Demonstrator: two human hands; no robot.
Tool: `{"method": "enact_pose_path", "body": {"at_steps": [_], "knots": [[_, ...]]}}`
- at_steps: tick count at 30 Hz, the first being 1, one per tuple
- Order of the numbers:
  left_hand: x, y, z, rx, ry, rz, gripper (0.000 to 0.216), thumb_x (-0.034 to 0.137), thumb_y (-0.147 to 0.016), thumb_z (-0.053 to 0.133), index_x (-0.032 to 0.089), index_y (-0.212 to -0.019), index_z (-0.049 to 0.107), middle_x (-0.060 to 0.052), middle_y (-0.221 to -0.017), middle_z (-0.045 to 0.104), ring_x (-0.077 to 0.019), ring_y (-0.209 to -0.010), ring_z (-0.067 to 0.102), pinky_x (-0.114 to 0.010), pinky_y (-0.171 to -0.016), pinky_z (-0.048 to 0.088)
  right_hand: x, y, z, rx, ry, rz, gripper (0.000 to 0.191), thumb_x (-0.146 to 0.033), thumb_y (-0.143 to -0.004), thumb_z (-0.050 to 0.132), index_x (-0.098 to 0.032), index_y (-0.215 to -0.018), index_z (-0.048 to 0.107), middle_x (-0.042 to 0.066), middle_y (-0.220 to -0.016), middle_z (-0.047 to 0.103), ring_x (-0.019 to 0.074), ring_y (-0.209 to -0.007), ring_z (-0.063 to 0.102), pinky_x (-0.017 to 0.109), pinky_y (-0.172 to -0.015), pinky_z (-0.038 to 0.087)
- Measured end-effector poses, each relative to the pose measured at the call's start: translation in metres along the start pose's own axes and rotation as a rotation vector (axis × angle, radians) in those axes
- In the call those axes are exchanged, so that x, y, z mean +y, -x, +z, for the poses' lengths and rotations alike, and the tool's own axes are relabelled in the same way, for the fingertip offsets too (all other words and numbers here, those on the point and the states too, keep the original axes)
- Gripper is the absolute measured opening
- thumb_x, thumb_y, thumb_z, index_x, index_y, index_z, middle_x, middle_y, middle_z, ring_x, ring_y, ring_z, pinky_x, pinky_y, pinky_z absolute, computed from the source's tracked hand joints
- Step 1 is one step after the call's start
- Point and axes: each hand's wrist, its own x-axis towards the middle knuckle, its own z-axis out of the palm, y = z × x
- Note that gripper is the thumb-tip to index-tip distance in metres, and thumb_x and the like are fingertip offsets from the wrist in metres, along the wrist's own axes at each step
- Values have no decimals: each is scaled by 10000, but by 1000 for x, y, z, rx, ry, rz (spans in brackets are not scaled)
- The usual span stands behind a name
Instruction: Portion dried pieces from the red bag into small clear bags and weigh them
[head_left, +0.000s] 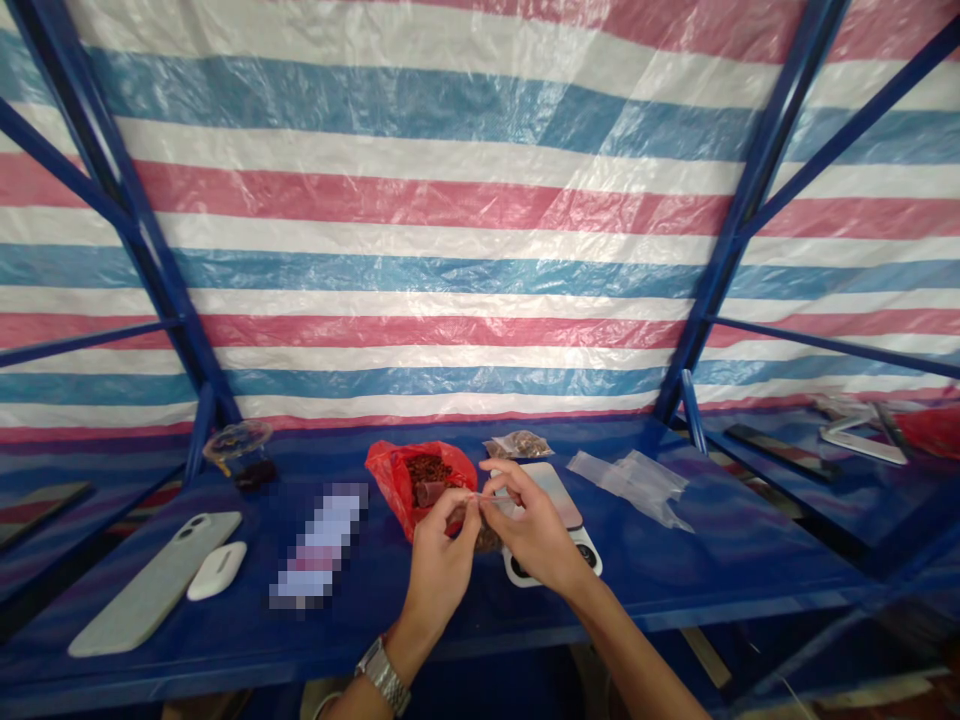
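Both hands meet at the top edge of a small clear plastic bag [489, 540] with brown bits inside. The fingers of my left hand [442, 545] pinch one side of its top edge. My right hand [529, 520] pinches the other side, its upper fingers curled above. Most of the bag is hidden behind the hands. Behind my left hand stands an open red plastic bag [385, 478] full of brown pellets, with a brownish scoop-like piece [430, 493] in it. My right hand is over a white digital scale [592, 556] with a flat metal plate.
A filled clear bag [519, 444] lies behind the scale, and flat clear bags [637, 482] lie to its right. On the left are a phone [154, 585], a white earbud case [217, 571], a blurred-out flat item [321, 545] and a clear cup [244, 455]. Blue posts frame the shelf.
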Motion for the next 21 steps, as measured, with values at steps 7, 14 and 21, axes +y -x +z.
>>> {"method": "enact_pose_path", "body": {"at_steps": [7, 14, 21], "knots": [[-3, 3, -8, -53, -157, 41, 254, 408, -987, 582, 216, -992, 749, -53, -1020, 793, -215, -938, 740, -311, -868, 574, 2, -2, -4, 39, -1, 45, 286, -301, -883, 667, -233, -1159, 635, 11, -880, 711, 187, -791, 623, 322, -753, 490], [-15, 1, -23, 25, -517, 268, 267, 323, -1041, 495, 251, -1230, 669, -73, -1264, 703, -235, -1213, 656, -423, -1093, 513, 36, -20, -38, 408, -105, 144, 387, -487, -794, 761, -209, -1042, 658, 57, -933, 726, 212, -730, 706, 336, -671, 557], [-33, -1, -38, 57, -800, 464, 247, 240, -1045, 484, 230, -1239, 637, -89, -1242, 658, -234, -1179, 640, -416, -1042, 548, 75, -78, -66, 522, 207, 174, 293, -351, -818, 634, -177, -1053, 647, 76, -905, 749, 219, -708, 737, 348, -658, 599]]}}
